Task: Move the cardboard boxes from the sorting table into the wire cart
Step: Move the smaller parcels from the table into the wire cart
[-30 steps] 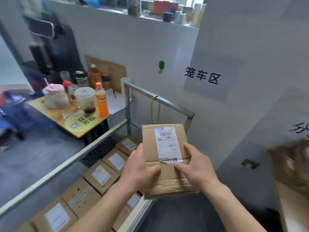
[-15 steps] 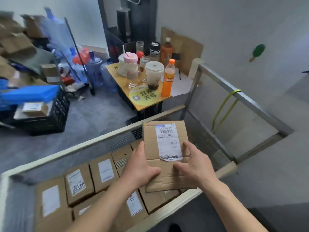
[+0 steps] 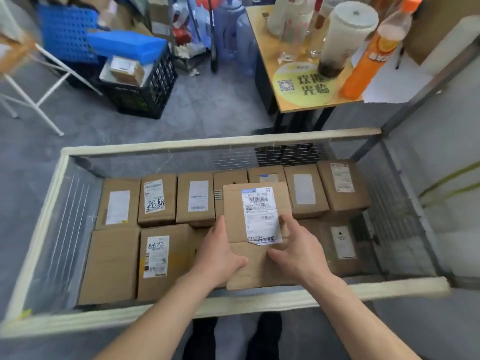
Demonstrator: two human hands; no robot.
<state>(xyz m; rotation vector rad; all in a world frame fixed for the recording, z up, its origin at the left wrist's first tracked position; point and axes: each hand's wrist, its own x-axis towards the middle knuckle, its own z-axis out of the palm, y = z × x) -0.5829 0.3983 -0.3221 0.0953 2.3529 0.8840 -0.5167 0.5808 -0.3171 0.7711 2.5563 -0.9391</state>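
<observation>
I hold a flat cardboard box with a white shipping label over the inside of the wire cart. My left hand grips its left edge, thumb on top. My right hand grips its right edge, thumb on the lid. Below it, several labelled cardboard boxes lie in two rows on the cart floor. The box in my hands hangs above the middle-right boxes; whether it touches them I cannot tell.
The cart's padded near rail crosses under my forearms. Behind the cart stands a yellow table with bottles and cups. A black crate and a blue crate sit on the grey floor at back left.
My view has swung left and down onto the cart. The box in both hands has moved from beside the cart to over its inside, lower and nearer the stacked boxes.
</observation>
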